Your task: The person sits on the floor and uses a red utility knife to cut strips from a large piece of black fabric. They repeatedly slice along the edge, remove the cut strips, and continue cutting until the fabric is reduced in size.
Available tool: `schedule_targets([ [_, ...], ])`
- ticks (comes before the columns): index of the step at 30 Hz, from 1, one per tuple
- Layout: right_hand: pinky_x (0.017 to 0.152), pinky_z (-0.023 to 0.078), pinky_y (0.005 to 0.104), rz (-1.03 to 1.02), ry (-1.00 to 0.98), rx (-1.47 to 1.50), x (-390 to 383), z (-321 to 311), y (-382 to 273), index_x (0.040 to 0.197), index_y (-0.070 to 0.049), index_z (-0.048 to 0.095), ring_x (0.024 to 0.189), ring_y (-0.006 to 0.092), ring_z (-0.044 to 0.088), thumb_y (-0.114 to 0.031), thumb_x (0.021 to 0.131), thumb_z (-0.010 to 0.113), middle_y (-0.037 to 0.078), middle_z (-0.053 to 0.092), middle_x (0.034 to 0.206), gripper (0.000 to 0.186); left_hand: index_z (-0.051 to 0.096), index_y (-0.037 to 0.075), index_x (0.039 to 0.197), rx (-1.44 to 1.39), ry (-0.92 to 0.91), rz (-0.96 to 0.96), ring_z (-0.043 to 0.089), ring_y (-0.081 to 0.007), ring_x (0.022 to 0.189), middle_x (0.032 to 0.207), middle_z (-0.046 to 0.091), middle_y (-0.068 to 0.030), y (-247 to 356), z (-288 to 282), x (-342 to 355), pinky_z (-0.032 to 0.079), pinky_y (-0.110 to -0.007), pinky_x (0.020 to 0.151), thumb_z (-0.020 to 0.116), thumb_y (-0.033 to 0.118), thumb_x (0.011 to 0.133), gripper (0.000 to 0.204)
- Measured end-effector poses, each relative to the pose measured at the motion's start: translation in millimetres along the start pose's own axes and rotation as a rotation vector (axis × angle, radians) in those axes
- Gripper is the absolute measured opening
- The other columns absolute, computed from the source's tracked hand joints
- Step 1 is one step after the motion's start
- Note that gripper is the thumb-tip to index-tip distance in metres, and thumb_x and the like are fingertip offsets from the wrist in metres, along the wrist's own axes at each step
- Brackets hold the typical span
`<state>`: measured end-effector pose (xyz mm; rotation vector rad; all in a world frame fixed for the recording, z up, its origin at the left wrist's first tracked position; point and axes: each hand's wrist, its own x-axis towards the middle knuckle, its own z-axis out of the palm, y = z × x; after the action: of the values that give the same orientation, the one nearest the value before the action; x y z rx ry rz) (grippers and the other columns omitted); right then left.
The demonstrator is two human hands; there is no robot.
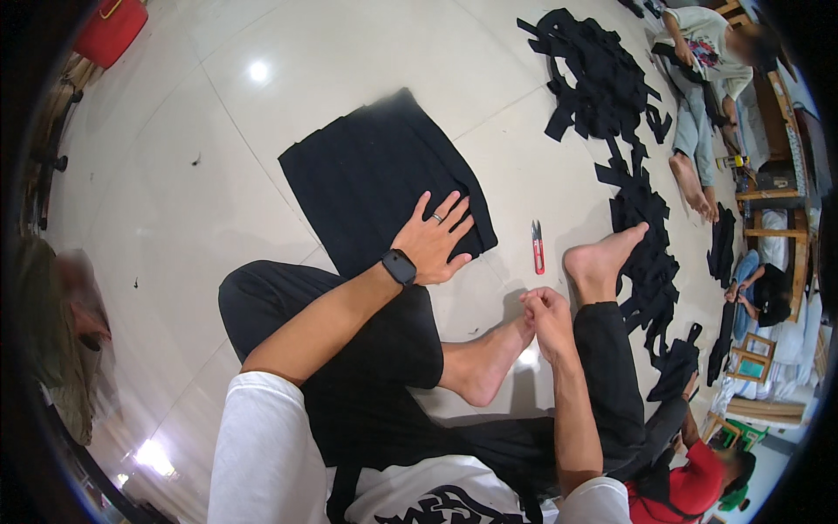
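Observation:
A stack of folded black cloth (358,175) lies on the tiled floor in front of me. My left hand (434,236), with a ring and a dark watch on its wrist, rests flat on the near right part of the cloth, fingers spread. To the right, above my bare foot, my right hand (548,319) is closed, its thumb and fingers pinched together; whatever may be between them is too small to make out. Just beyond it, a pair of red-handled thread snips (538,249) lies on the floor, blades pointing away from me, touched by neither hand.
A long, tangled heap of black fabric strips (602,79) runs down the right side of the floor. Several other people sit along the right edge near wooden furniture (772,196). A red container (111,31) stands at the far left. Small dark scraps dot the floor.

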<state>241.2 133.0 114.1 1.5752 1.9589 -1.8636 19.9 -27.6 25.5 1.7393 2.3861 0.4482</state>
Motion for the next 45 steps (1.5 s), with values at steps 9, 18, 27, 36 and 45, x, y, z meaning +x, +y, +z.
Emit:
schedule_targets([
  [9,0.057,0.042,0.0231,0.098,-0.696,0.046,46,60,-35,0.118,0.004,0.071,0.056,0.0069,0.049,-0.031,0.112,0.050,0.012,0.078,0.101,0.041,0.042,0.004,0.161,0.085,0.076,-0.078,0.023,-0.0369,0.161,0.168,0.036,-0.0206,-34,-14,18,0.016,-0.068,0.125,0.056,0.089,0.080,0.118],
  [18,0.072,0.053,0.0533,-0.759,0.059,-0.801,57,51,-19,0.088,0.004,0.072,0.075,0.0493,0.067,-0.030,0.108,0.053,0.029,0.068,0.079,0.044,0.042,0.006,0.161,0.085,0.051,-0.118,0.022,-0.0366,0.161,0.170,0.034,-0.0190,-34,-13,18,0.014,-0.067,0.126,0.048,0.095,0.081,0.119],
  [27,0.059,0.052,0.0499,-0.772,-0.061,-0.871,-8,-36,15,0.069,0.001,0.066,0.060,0.0428,0.066,-0.016,0.098,0.063,0.025,0.063,0.067,0.033,0.050,0.010,0.156,0.082,0.139,-0.113,0.028,-0.0338,0.159,0.164,0.043,-0.0150,-40,-2,19,0.021,-0.066,0.125,0.042,0.040,0.108,0.057],
  [36,0.056,0.048,0.0408,-0.362,-0.752,-0.697,-157,-86,41,0.069,0.000,0.062,0.051,0.0307,0.053,-0.020,0.105,0.062,0.016,0.055,0.059,0.041,0.052,0.007,0.152,0.153,0.019,-0.125,0.029,-0.0340,0.158,0.163,0.044,-0.0153,-37,-8,21,0.022,-0.066,0.125,0.044,0.038,0.107,0.056],
  [45,0.111,0.045,0.0419,-0.928,-0.104,-0.034,3,52,-98,0.134,0.004,0.066,0.120,0.0328,0.067,-0.031,0.115,0.048,0.017,0.072,0.131,0.044,0.050,0.005,0.154,0.166,0.085,-0.073,0.030,-0.0346,0.158,0.164,0.043,-0.0159,-38,-4,14,0.023,-0.067,0.124,0.046,0.041,0.105,0.061],
])
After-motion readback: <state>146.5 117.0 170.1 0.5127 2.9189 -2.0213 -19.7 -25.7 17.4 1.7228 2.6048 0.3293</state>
